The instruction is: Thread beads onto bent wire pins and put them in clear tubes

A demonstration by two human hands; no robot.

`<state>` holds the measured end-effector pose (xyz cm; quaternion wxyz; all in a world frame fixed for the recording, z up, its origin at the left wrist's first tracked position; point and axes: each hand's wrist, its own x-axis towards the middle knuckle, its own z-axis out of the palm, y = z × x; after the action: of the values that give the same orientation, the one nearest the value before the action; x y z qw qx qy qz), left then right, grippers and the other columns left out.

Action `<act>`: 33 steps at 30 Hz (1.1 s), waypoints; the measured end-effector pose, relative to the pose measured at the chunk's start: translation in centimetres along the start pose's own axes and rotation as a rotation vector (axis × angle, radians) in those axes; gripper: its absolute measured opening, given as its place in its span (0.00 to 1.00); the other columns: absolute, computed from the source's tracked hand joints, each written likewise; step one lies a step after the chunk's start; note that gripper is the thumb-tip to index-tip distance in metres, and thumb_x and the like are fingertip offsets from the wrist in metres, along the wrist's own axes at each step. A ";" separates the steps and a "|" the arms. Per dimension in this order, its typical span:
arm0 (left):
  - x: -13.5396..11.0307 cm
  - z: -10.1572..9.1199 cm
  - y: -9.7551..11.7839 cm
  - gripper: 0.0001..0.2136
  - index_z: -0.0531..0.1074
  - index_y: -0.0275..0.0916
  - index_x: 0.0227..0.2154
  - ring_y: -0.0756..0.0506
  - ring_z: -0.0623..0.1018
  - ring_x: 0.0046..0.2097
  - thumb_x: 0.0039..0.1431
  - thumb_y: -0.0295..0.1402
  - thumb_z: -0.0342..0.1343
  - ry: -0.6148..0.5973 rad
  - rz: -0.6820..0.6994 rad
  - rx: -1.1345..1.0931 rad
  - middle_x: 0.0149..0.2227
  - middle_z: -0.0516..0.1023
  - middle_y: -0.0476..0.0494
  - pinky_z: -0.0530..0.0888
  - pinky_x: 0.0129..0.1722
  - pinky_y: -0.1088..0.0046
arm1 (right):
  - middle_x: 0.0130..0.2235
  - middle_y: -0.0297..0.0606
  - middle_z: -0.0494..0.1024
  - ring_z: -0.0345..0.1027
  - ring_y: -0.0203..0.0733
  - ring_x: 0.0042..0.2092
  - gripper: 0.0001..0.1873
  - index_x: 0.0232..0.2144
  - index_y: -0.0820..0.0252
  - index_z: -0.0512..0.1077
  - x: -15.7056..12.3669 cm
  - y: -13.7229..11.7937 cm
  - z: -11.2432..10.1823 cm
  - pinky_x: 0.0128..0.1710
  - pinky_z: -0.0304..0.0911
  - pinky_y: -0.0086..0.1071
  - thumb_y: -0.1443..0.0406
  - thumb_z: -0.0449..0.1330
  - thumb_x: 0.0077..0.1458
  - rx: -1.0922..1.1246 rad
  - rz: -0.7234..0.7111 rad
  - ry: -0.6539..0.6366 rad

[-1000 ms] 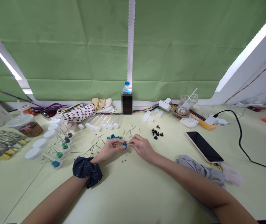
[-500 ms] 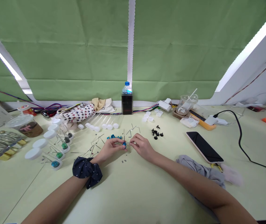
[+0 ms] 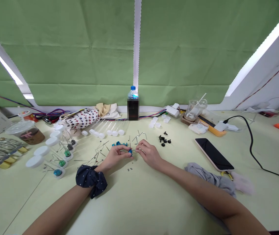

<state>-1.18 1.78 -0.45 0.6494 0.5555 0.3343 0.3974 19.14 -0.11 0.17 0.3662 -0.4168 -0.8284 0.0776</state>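
Navy scrunchie, apparently white-dotted, bare forearms

Blue cap on bottle, green blind behind bottle, white fabric with red-and-navy pattern left of bottle, blue part in front, white-dotted navy scrunchie front-left.

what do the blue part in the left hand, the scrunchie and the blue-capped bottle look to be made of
Blue part in the left hand: perhaps metal with a glossy coloured finish, from its shine, though plastic is possible.
Scrunchie: soft fabric, matt navy with pale dots, gathered in folds.
Blue-capped bottle: likely clear, glossy plastic, its see-through shoulder catching light.
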 end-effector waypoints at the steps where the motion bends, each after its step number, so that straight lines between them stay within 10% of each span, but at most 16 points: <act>1: 0.0 0.0 0.0 0.12 0.73 0.35 0.32 0.44 0.80 0.34 0.43 0.31 0.65 0.001 -0.001 -0.004 0.38 0.77 0.44 0.74 0.41 0.63 | 0.37 0.38 0.69 0.64 0.35 0.31 0.09 0.34 0.58 0.69 0.0 0.0 0.1 0.30 0.58 0.28 0.65 0.49 0.60 -0.009 0.003 0.001; 33: -0.3 0.4 -0.1 0.11 0.71 0.35 0.33 0.42 0.80 0.35 0.46 0.31 0.64 -0.056 0.031 0.007 0.38 0.76 0.45 0.74 0.39 0.64 | 0.37 0.38 0.67 0.61 0.35 0.30 0.09 0.32 0.58 0.64 -0.2 -0.6 0.7 0.27 0.56 0.28 0.68 0.45 0.60 -0.079 0.065 -0.033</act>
<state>-0.93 1.34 -0.47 0.6504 0.5735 0.3088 0.3907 18.32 -0.52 -0.21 0.3329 -0.4562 -0.8229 0.0634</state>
